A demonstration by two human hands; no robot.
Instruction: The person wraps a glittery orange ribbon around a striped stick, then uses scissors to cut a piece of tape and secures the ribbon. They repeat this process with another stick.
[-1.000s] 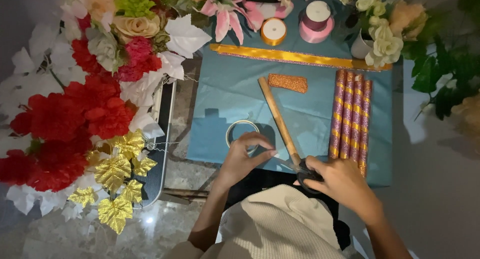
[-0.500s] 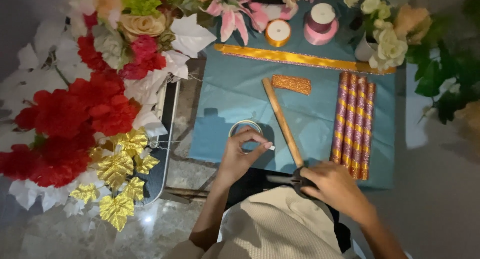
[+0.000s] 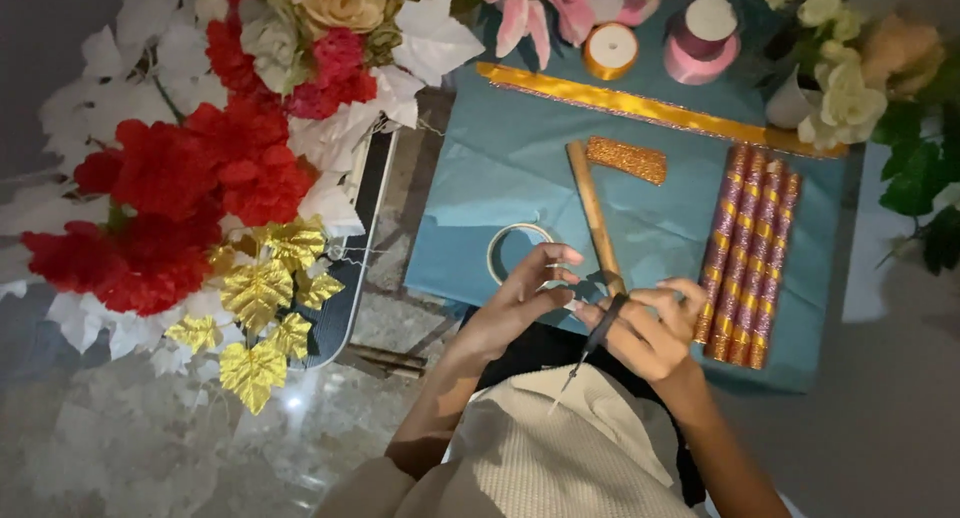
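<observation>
Now our right hand [image 3: 650, 328] has lifted the scissors [image 3: 592, 346], fist closed round them, blades toward us; our left hand [image 3: 525, 303], fingers curled, pinches tape by the roll [image 3: 520, 250], so cutting looks near.

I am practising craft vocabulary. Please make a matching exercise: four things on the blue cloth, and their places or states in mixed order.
Things:
1. tape ring
2. scissors
3. glitter sticks
4. pink spool

Places:
a. far edge, near the cream flowers
b. in the right hand
c. side by side at the right
d. by the left hand

Pairs: 1-d, 2-b, 3-c, 4-a
</observation>
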